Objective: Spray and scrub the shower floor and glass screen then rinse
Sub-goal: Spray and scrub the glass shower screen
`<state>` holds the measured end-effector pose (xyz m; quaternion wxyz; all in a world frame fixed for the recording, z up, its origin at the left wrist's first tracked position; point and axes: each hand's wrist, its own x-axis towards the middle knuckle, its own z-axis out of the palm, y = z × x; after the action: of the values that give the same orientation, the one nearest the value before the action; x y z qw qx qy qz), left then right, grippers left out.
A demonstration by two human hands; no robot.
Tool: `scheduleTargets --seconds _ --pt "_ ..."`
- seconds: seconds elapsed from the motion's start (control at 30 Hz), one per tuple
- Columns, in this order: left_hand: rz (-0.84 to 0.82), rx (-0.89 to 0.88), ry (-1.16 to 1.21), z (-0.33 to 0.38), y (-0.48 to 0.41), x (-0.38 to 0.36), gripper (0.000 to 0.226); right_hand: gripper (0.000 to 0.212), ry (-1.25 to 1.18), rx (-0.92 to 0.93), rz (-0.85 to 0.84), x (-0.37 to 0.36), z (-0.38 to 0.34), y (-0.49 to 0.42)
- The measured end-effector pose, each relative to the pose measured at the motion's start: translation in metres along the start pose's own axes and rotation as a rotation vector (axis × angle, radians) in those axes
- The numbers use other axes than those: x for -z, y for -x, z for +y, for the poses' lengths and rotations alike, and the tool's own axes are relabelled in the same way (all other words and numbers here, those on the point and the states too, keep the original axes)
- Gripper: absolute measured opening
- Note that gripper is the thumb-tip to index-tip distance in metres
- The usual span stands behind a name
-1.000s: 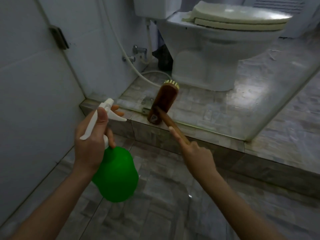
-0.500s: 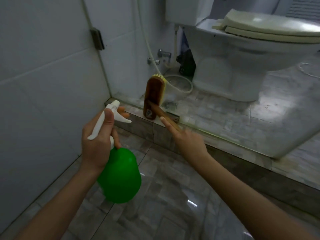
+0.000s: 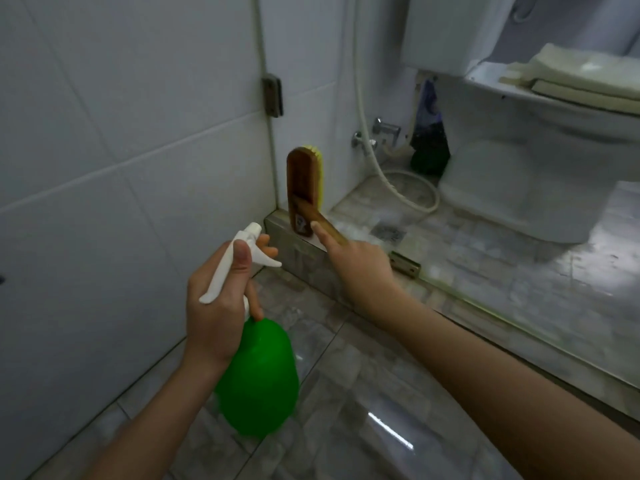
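Here, brush (image 3: 304,181) upright at the glass screen (image 3: 485,237), spray bottle (image 3: 258,379) alongside.
The right hand (image 3: 356,268) grips the handle, forefinger laid along it. The brush head stands on end just ahead of and above it, bristles turned to the glass screen beside the wall (image 3: 138,133) corner. The left hand (image 3: 221,306) wraps the spray bottle, lower and nearer the body, nozzle aimed at the curb (image 3: 301,247).

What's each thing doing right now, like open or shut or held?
Spray bottle: gripped at its neck by left hand.
Brush: held by right hand, head pointing up.
Toilet lid: shut.
Hose: hanging down, looped on the floor.
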<state>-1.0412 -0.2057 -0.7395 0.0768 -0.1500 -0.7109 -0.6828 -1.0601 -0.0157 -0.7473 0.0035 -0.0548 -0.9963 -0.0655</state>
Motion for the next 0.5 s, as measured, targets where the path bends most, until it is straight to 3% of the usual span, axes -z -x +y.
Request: scheduleTargets --seconds 0.27,0.5 --pt "0.059 0.023 0.004 -0.002 -0.01 0.014 0.034 0.091 -0.085 -0.181 -0.085 -0.018 0.018 0.07" --pt "0.093 -0.006 -0.024 -0.007 -0.011 0.024 0.038 0.078 -0.021 0.062 -0.012 -0.005 -0.025 -0.043"
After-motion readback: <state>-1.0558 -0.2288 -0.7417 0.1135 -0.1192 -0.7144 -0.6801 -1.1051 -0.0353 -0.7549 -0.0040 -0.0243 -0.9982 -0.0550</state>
